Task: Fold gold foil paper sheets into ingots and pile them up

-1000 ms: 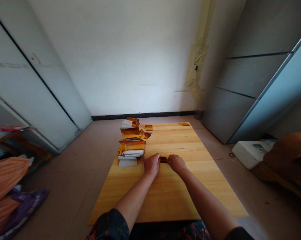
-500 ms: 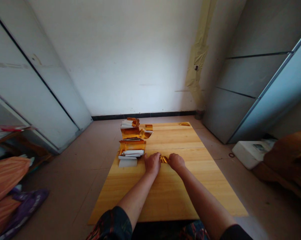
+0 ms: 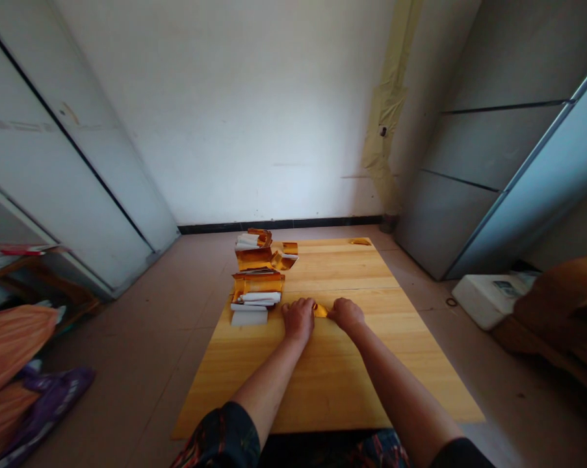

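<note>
My left hand (image 3: 298,318) and my right hand (image 3: 346,314) rest close together on a light wooden table (image 3: 332,370). Between them they pinch a small piece of gold foil paper (image 3: 320,311), pressed down against the wood. Both hands have their fingers curled closed on it. Just left of my left hand lies a stack of gold and white folded papers (image 3: 257,289), reaching toward the table's far left corner.
A small gold scrap (image 3: 360,242) lies at the table's far edge. Grey cabinet doors (image 3: 78,182) stand to the left, a grey cabinet (image 3: 493,162) to the right. A white box (image 3: 491,296) sits on the floor at right; orange and purple cloth (image 3: 20,370) at left.
The gold piece between my hands has turned from a dark flat strip to a brighter, raised fold. Both hands stay in nearly the same spot, shifted slightly.
</note>
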`<state>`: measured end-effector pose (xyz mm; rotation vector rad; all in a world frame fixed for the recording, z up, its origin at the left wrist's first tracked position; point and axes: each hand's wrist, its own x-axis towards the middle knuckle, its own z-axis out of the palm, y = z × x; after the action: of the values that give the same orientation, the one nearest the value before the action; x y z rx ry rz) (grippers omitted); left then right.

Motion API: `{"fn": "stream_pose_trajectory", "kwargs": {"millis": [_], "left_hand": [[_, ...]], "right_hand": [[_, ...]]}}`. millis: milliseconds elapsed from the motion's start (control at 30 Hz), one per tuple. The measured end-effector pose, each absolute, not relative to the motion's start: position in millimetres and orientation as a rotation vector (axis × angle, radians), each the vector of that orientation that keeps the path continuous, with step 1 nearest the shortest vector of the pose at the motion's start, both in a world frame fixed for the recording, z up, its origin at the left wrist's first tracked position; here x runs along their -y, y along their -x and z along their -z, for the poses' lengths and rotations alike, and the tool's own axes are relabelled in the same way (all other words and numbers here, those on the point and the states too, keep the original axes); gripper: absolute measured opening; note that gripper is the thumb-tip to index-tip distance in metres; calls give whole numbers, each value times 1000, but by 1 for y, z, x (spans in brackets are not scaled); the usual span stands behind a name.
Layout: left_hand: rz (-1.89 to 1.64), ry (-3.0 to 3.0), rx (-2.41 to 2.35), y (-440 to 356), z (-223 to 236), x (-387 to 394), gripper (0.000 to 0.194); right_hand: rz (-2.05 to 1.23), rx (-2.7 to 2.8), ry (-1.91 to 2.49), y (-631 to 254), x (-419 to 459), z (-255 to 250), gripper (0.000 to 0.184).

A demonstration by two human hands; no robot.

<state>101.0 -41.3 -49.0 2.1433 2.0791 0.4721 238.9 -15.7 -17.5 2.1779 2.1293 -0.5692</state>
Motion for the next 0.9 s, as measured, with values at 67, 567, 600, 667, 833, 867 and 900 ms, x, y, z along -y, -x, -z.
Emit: {"fn": "stream_pose_trajectory", "kwargs": {"millis": [67, 567, 600, 667, 833, 867, 900], "left_hand": [[-471, -2153, -2072, -101, 50, 41, 23], [-313, -2348, -1996, -100, 51, 37, 21], [-308, -2352, -1995, -100, 51, 37, 22], [-294, -2349, -1998, -101, 51, 38, 22], [-286, -2313, -1994, -100, 51, 38, 23], [-288, -2311, -1993, -100, 51, 38, 23], [-290, -2316, -1990, -99, 51, 38, 23]], "right_hand": [[566, -2135, -2164, -240, 17, 16, 29], [659, -2095, -2167, -242, 8, 11, 32], [680, -2090, -2164, -243, 7, 11, 33], [720, -2075, -2158, -244, 4, 10, 32], [745, -2068, -2130, -244, 1, 7, 29], [745, -2064, -2127, -244, 1, 6, 28], [745, -2060, -2128, -243, 2, 5, 27]]}}
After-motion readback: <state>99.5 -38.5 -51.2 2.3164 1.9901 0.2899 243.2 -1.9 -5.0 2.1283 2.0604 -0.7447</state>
